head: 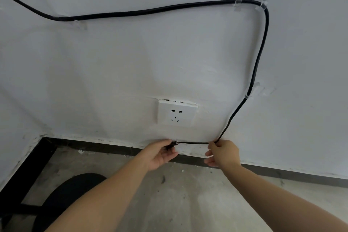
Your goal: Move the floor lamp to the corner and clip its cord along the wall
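Note:
A black cord runs across the white wall from the upper left, through a clear clip, to a clear corner clip. From there it drops through a third clear clip toward the floor. My left hand holds the black plug at the cord's end, just below the white wall socket. My right hand pinches the cord a short way back from the plug. The lamp's black round base lies at the lower left; the lamp itself is out of view.
A dark skirting strip lines the foot of the wall above the grey concrete floor. The room corner sits at the left, with a black skirting board along the side wall.

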